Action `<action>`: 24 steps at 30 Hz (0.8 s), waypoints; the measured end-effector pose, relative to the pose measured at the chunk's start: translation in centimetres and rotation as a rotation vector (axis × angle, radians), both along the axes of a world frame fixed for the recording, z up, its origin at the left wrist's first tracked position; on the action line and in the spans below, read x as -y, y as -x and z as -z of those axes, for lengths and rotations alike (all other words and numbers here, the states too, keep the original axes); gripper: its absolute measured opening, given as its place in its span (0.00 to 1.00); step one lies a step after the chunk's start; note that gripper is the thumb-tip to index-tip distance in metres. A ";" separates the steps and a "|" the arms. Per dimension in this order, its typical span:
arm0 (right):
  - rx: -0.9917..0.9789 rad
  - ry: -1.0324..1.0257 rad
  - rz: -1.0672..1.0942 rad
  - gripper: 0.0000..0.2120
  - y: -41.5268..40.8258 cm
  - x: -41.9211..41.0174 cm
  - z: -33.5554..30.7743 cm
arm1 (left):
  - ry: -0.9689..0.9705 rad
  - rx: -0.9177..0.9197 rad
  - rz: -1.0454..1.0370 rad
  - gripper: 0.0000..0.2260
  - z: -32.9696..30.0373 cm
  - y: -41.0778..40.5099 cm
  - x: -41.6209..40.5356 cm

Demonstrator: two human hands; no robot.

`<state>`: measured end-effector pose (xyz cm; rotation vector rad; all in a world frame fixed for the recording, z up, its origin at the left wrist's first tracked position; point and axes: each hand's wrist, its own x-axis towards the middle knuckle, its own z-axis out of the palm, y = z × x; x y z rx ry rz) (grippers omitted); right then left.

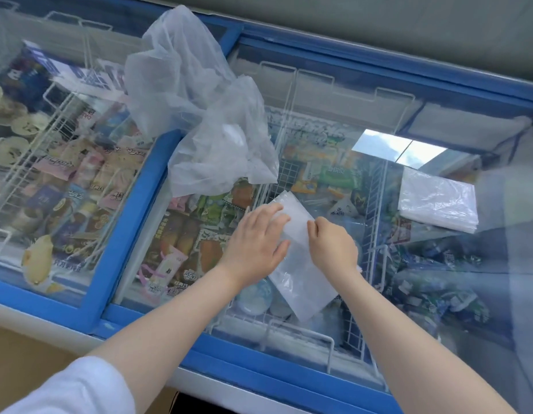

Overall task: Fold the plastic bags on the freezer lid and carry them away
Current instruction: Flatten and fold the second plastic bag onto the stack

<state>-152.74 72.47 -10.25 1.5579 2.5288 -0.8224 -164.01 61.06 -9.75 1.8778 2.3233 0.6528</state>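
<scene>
We are partway through folding one plastic bag on the freezer lid, with more still to do.

Our left hand (254, 234) lies with straight fingers pressing the long, narrow strip of translucent white plastic bag (301, 273) flat on the blue-framed glass freezer lid (133, 204), while our right hand (333, 246) pinches the strip's edge near its far end between thumb and fingertips. We judge this the mid-fold step: the strip wants doubling over on itself, the left hand holding the crease as the right brings the end across. Beyond the strip, a crumpled heap of clear plastic bags (199, 115) waits unfolded; well apart to the right sits a neat stack of folded white bags (438, 201). Nothing is ready for carrying yet.
</scene>
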 end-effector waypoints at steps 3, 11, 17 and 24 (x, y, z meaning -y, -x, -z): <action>0.024 -0.058 0.059 0.17 0.1 0.6 0.1 | 0.139 -0.166 0.194 0.20 1.4 -0.5 -1.2; 0.026 -0.295 0.029 0.15 0.0 0.8 0.8 | 0.428 -0.165 0.072 0.31 2.9 1.2 -1.6; -0.097 -0.338 -0.078 0.13 -0.9 1.4 1.4 | 0.376 -0.092 -0.053 0.33 3.5 1.0 -0.6; -0.112 -0.355 0.006 0.12 -0.1 1.0 1.9 | 0.217 -0.243 0.054 0.28 3.6 1.1 -0.9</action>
